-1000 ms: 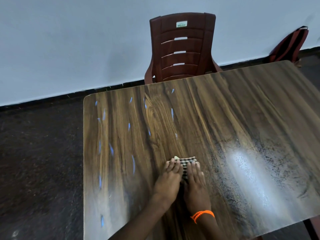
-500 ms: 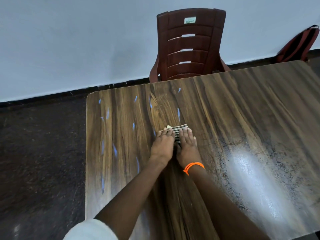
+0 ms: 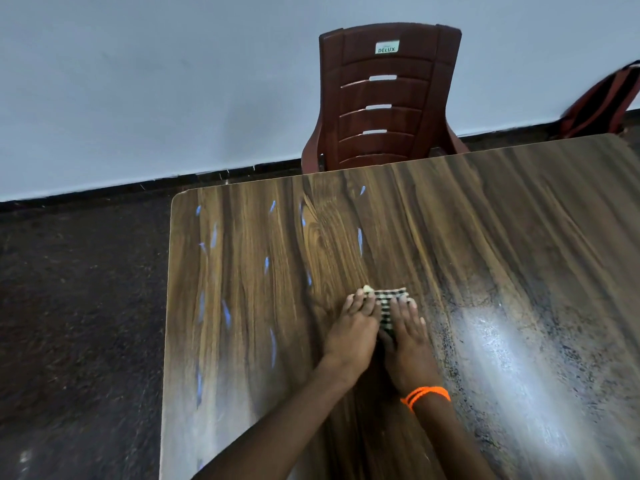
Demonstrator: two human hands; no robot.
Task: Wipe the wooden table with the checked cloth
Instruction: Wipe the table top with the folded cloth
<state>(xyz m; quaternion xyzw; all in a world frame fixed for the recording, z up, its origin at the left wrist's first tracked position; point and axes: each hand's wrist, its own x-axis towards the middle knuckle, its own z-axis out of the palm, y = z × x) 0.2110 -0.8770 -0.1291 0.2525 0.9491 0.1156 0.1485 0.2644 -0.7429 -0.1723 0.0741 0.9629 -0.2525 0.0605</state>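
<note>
While both palms bear down: the person wipes mid-table
Cloth: checked cloth (image 3: 389,301), folded small, lies on the wooden table (image 3: 502,237) under both hands
Left hand (image 3: 353,336): flat, fingers straight, pressing the cloth
Right hand (image 3: 407,344): flat likewise, orange wristband (image 3: 426,396)
Advice: even pressure, long overlapping strokes with the grain; the speckled patch (image 3: 467,341) beside the hands probably needs passes

Pale blue-grey wall (image 3: 138,81) meets dark speckled floor (image 3: 76,323) at a black skirting strip (image 3: 207,177). 1 brown plastic chair (image 3: 384,98) stands against the wall; a red-black bag (image 3: 602,105) leans right.
</note>
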